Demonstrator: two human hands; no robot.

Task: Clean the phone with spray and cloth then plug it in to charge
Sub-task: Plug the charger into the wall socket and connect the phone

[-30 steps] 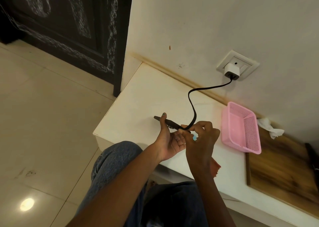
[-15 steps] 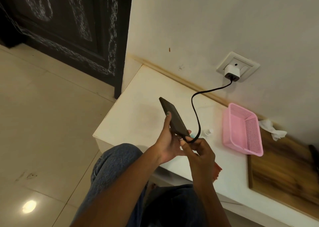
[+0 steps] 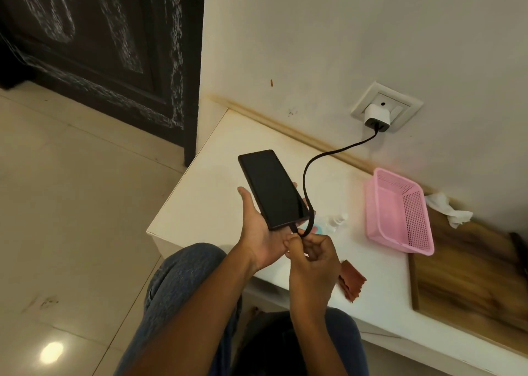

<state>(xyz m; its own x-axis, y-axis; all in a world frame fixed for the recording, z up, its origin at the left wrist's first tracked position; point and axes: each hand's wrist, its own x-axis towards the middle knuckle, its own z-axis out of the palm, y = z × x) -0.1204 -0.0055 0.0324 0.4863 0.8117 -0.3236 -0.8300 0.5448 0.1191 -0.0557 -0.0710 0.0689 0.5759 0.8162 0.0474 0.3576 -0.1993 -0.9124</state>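
The phone (image 3: 273, 189) is a flat, glossy black slab with rounded corners, its dark screen facing up. It lies in the open palm of the left hand (image 3: 258, 233), thumb along its left edge and fingertips showing past its right edge, held above the near corner of the white counter (image 3: 200, 204). Its long axis runs diagonally: the top end points up and to the left, toward the dark carved door (image 3: 100, 47), and the bottom end points down toward the person's lap.

The right hand (image 3: 313, 257) is closed, pinching the black cable (image 3: 307, 187) just beside the phone's bottom edge, where the plug meets it (whether it is fully seated cannot be told). The cable, matte and round, loops upward and away to a white square charger (image 3: 376, 117) in the wall socket (image 3: 387, 107).

On the smooth counter lie a small clear spray bottle (image 3: 337, 222), a reddish-brown cloth (image 3: 353, 284), a pink perforated plastic basket (image 3: 400, 210) and a crumpled white tissue (image 3: 447, 208). A grained wooden board (image 3: 471, 275) lies to the right.
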